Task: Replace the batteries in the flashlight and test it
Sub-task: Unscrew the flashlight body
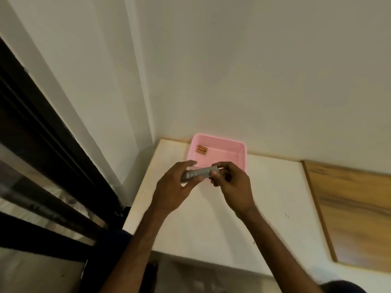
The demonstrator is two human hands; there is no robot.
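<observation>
I hold a grey metal flashlight (200, 172) level above the white table, just in front of the pink tray. My left hand (173, 187) wraps its head end, fingers partly spread. My right hand (231, 182) pinches the tail end between thumb and fingertips. Whether the tail cap is on or off is hidden by my fingers. A few copper-coloured batteries (202, 149) lie together in the far left corner of the pink tray (241, 153).
The white table (211, 225) stands in a corner against pale walls. A wooden board (355, 212) lies on its right side. A dark-framed glass door (42, 166) runs along the left, close to the table's left edge.
</observation>
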